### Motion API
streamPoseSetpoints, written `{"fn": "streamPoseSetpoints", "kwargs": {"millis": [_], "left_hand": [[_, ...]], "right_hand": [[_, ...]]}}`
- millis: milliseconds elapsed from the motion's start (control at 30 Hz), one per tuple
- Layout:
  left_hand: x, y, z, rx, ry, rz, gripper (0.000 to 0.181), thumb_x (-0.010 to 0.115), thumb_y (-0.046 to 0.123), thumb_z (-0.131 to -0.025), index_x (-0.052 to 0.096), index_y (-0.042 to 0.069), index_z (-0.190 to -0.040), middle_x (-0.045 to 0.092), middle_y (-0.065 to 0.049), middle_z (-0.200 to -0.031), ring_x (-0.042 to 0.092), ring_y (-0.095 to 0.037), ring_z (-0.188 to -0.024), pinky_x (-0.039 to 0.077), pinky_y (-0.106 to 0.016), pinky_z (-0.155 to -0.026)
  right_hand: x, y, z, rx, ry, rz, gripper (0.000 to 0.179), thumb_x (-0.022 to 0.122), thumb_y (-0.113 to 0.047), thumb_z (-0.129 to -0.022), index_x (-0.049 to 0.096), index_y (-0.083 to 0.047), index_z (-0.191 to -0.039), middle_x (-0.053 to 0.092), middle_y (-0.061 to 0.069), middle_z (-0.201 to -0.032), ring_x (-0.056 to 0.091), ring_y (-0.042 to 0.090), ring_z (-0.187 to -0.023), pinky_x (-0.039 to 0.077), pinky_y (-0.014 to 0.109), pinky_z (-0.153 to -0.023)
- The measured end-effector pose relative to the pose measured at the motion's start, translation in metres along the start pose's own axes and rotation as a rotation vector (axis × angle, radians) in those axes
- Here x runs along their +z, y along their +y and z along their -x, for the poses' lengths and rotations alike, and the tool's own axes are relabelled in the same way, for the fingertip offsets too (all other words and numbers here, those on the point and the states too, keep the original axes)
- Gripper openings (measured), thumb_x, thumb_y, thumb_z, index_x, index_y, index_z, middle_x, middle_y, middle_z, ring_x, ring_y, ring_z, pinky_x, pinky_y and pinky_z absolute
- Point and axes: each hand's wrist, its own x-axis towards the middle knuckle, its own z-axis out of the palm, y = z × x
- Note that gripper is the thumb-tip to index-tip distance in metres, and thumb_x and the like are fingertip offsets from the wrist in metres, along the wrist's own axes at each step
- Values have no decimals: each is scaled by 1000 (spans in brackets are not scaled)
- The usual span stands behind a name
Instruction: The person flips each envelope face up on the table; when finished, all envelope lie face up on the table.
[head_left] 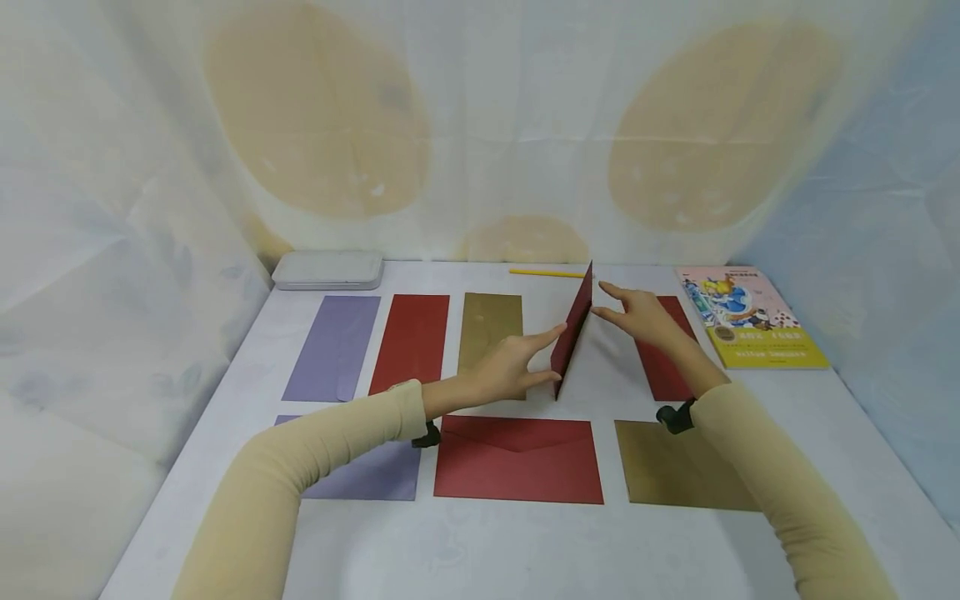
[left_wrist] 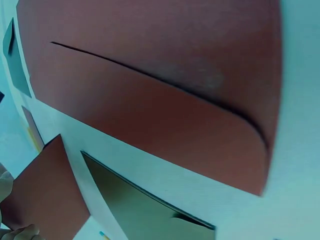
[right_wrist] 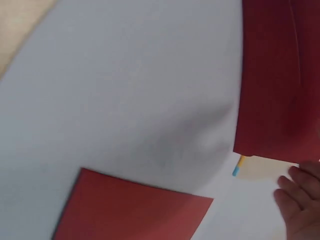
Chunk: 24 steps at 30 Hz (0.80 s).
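A dark red envelope (head_left: 573,333) stands tilted up on edge between the two hands. Its left face meets my left hand (head_left: 510,367), whose forefinger and thumb are spread and stretched against it. On the opposite side is my right hand (head_left: 637,318), thumb tip right at the envelope and forefinger held out by its upper end. The right wrist view shows several fingers (right_wrist: 300,192) by the envelope's short edge. Below the left forearm lies another red envelope (head_left: 517,475), its pointed flap facing up. A gold envelope (head_left: 491,325) is close behind the left hand.
Purple (head_left: 333,346) and red (head_left: 412,342) envelopes lie at the back left, another red one (head_left: 663,358) at the right. In front are a purple (head_left: 367,475) and a gold envelope (head_left: 682,471). Behind stand a pale case (head_left: 327,271), yellow pencil (head_left: 546,272) and book (head_left: 750,321).
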Motion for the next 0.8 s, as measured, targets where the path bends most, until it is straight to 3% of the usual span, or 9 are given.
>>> {"fn": "streamPoseSetpoints", "kwargs": {"millis": [67, 167, 300, 400, 467, 500, 600, 700, 800], "left_hand": [[0, -2, 1, -9, 2, 8, 74, 75, 25, -86, 38, 2, -147, 64, -17, -122, 63, -16, -74, 48, -20, -72], [-1, -4, 2, -25, 6, 22, 74, 75, 24, -86, 39, 2, -146, 69, -17, -98, 55, -14, -59, 46, -20, -66], [-1, -6, 5, -67, 26, 37, 74, 76, 23, -85, 40, 3, -146, 54, -1, -59, 38, -6, -44, 40, -17, -55], [0, -9, 7, -105, 40, 55, 75, 78, 23, -83, 41, 3, -146, 46, 5, -49, 34, -1, -42, 37, -16, -50], [0, -11, 8, -126, 46, 70, 76, 78, 24, -83, 41, 3, -146, 48, 0, -48, 32, -2, -43, 36, -17, -50], [1, -12, 9, -139, 46, 79, 76, 78, 24, -83, 41, 3, -145, 58, -4, -56, 32, -4, -45, 38, -17, -53], [1, -13, 10, -163, 62, 131, 76, 79, 22, -82, 42, 1, -144, 71, -16, -99, 59, -6, -65, 49, -19, -69], [3, -14, 11, -188, 74, 220, 73, 79, 18, -81, 44, -3, -142, 52, -17, -136, 64, -20, -106, 52, -32, -86], [5, -15, 12, -218, 69, 287, 71, 78, 15, -82, 45, -4, -140, 49, -17, -138, 58, -24, -115, 51, -36, -88]], "right_hand": [[2, 1, 3, 18, -84, 15, 62, 60, -34, -96, 42, 3, -143, 60, 35, -109, 57, 43, -97, 46, 53, -81], [6, 0, 6, 32, -189, 34, 62, 62, -30, -94, 43, 5, -141, 51, 33, -130, 53, 44, -115, 45, 55, -89], [13, -6, 10, 28, -289, 33, 62, 64, -30, -93, 44, 6, -140, 47, 32, -134, 53, 43, -117, 48, 52, -88], [18, -12, 13, 12, -325, 26, 62, 64, -28, -93, 43, 7, -140, 47, 32, -134, 58, 35, -106, 50, 42, -79], [21, -16, 14, -8, -339, 25, 63, 64, -27, -93, 41, 8, -141, 47, 30, -135, 58, 31, -100, 48, 37, -73], [22, -18, 15, -17, -341, 24, 64, 64, -26, -93, 41, 8, -141, 47, 30, -136, 57, 30, -100, 46, 36, -72], [26, -21, 18, -42, -341, 19, 66, 64, -26, -93, 38, 9, -142, 42, 28, -141, 55, 36, -112, 47, 39, -76], [28, -23, 19, -56, -329, 5, 67, 65, -27, -93, 37, 10, -142, 40, 28, -142, 49, 40, -122, 47, 42, -82], [29, -23, 20, -71, -321, -2, 68, 65, -27, -93, 37, 12, -141, 39, 30, -142, 46, 42, -125, 48, 46, -87]]}}
